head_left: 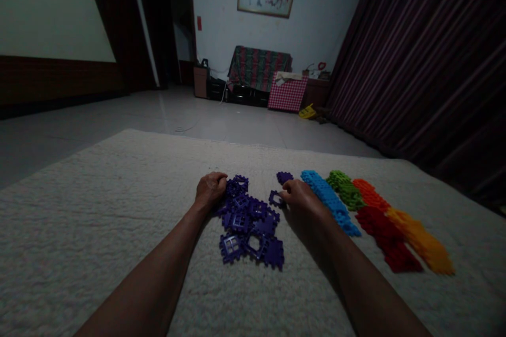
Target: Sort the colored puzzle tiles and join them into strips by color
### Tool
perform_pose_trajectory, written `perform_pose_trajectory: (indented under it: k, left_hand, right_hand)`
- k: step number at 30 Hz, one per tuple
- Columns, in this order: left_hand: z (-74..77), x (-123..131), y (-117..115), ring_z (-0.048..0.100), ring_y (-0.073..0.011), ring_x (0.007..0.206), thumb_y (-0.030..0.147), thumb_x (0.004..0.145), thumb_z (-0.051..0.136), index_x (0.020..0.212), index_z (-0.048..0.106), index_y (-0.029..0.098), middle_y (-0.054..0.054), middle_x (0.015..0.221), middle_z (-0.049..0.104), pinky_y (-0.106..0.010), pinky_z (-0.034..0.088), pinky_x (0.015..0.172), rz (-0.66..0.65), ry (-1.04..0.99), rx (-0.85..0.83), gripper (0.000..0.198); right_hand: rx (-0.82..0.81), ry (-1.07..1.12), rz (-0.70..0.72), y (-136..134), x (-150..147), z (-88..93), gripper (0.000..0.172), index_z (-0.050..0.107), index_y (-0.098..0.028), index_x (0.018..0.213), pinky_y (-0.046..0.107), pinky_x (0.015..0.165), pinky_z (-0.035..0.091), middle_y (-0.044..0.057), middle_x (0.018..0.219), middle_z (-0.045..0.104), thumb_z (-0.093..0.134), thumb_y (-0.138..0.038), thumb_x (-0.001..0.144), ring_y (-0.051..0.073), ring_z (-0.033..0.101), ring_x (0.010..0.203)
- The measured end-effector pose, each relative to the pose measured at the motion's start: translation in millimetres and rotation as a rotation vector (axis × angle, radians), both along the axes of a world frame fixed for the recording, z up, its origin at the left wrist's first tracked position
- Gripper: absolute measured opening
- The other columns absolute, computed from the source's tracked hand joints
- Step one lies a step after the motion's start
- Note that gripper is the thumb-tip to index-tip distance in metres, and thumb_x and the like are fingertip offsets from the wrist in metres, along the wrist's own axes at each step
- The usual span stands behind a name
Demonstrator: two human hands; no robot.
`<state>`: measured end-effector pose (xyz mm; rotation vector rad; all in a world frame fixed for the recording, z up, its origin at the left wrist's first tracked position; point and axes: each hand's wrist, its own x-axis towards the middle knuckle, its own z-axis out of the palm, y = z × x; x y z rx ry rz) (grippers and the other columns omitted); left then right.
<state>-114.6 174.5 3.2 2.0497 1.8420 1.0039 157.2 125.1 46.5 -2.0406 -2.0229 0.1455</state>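
A loose pile of purple interlocking plastic tiles (pixel 266 221) with notched edges lies on the pale cover, some solid and some with window openings. At the pile's far left edge, my left hand (pixel 211 188) is closed with its fingers curled against the tiles; what it grips, if anything, is hidden. To the right of the pile, my right hand (pixel 302 195) pinches the edge of a purple open-frame tile (pixel 273 198) low over the cover. Just beyond those fingertips lies a solid purple tile (pixel 284 176).
On the right lie sorted rows of blue tiles (pixel 330 200), green tiles (pixel 345 189), orange tiles (pixel 370 194), red tiles (pixel 385 234) and yellow tiles (pixel 421 239). The quilted cover (pixel 118 210) ends at the tiled floor (pixel 154 116). A dark curtain (pixel 427 63) hangs right.
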Motion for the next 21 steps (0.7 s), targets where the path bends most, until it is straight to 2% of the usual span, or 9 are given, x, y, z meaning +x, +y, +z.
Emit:
perform_pose_trajectory:
  k: [1, 4, 7, 11, 15, 21]
  left_hand:
    - [0.4, 0.1, -0.1, 0.068, -0.0189, 0.101, 0.024, 0.085, 0.049, 0.102, 0.075, 0.022, -0.003, 0.107, 0.075, -0.027, 0.05, 0.094, -0.002, 0.002, -0.001, 0.031]
    - [1.7, 0.4, -0.7, 0.068, -0.0192, 0.101, 0.024, 0.085, 0.049, 0.102, 0.075, 0.022, -0.003, 0.108, 0.075, -0.027, 0.05, 0.095, -0.006, 0.018, -0.001, 0.031]
    - [2.4, 0.4, -1.3, 0.068, -0.0191, 0.102, 0.024, 0.085, 0.049, 0.102, 0.075, 0.021, -0.003, 0.108, 0.075, -0.027, 0.049, 0.095, -0.004, 0.022, -0.007, 0.031]
    - [3.5, 0.6, -2.1, 0.068, -0.0185, 0.101, 0.024, 0.085, 0.049, 0.101, 0.076, 0.023, -0.002, 0.107, 0.075, -0.027, 0.05, 0.094, 0.0, 0.012, -0.013, 0.031]
    - [5.3, 1.1, -2.7, 0.068, -0.0183, 0.101, 0.023, 0.085, 0.049, 0.101, 0.076, 0.022, -0.003, 0.108, 0.075, -0.026, 0.05, 0.094, -0.001, 0.008, -0.027, 0.031]
    - [4.3, 0.7, -1.8, 0.068, -0.0189, 0.102, 0.024, 0.084, 0.05, 0.102, 0.075, 0.022, -0.003, 0.108, 0.075, -0.027, 0.05, 0.094, 0.001, 0.004, -0.029, 0.031]
  right_hand:
    - [-0.012, -0.01, -0.042, -1.6, -2.1, 1.5, 0.017, 0.071, -0.019, 0.087, 0.028, 0.069, 0.042, 0.01, 0.084, 0.071, 0.061, -0.03, 0.079, 0.023, 0.064, 0.083]
    - [-0.05, -0.025, -0.132, -9.7, -15.5, 3.7, 0.041, 0.066, -0.015, 0.098, 0.031, 0.072, 0.044, 0.015, 0.094, 0.069, 0.063, -0.049, 0.078, 0.027, 0.065, 0.09]
    - [-0.09, -0.037, -0.164, -19.5, -33.4, 6.0, 0.054, 0.061, -0.01, 0.107, 0.034, 0.078, 0.045, 0.02, 0.108, 0.065, 0.061, -0.056, 0.078, 0.032, 0.063, 0.1]
    - [-0.162, -0.053, -0.189, -27.7, -47.1, 11.9, 0.052, 0.055, -0.01, 0.114, 0.035, 0.085, 0.044, 0.021, 0.117, 0.059, 0.06, -0.05, 0.081, 0.032, 0.059, 0.109]
    - [-0.167, -0.049, -0.154, -28.6, -43.3, 14.1, 0.046, 0.055, -0.013, 0.113, 0.035, 0.086, 0.043, 0.018, 0.117, 0.057, 0.06, -0.045, 0.081, 0.031, 0.058, 0.109]
    - [-0.128, -0.019, -0.076, -22.0, -30.9, -0.2, 0.042, 0.057, -0.015, 0.105, 0.032, 0.081, 0.043, 0.014, 0.109, 0.058, 0.065, -0.044, 0.076, 0.027, 0.059, 0.102]
